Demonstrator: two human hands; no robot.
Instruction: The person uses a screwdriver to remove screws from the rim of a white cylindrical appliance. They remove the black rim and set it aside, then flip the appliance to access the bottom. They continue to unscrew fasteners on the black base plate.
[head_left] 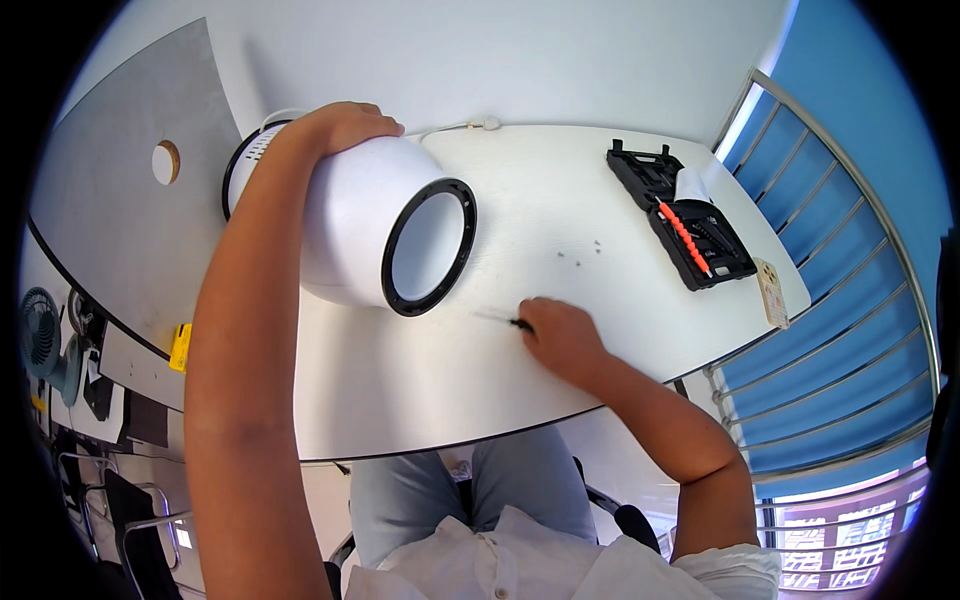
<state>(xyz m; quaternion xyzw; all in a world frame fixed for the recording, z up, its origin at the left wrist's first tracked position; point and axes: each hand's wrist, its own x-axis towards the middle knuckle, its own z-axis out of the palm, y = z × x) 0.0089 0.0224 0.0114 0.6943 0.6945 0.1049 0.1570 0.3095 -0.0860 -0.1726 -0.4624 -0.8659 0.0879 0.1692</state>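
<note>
A white drum-shaped appliance point(345, 210) lies on its side on the white table, its black-rimmed round end point(430, 247) facing right and toward me. My left hand point(350, 125) lies over the top, its fingers bent around the far side and partly hidden. To the right of that round end, low over the table, my right hand point(560, 335) is closed around the dark handle of a screwdriver point(518, 323). Its thin, blurred shaft points left toward the appliance. Several small screws point(578, 264) are scattered beyond my right hand.
An open black tool case point(690, 225) holds bits and an orange flexible shaft point(685, 238). A patterned phone-like slab point(771, 294) lies at the table's right edge, beside a metal railing point(850, 200). A white plug point(488, 124) rests near the wall. Left: a grey tabletop point(120, 120), a yellow object point(181, 347).
</note>
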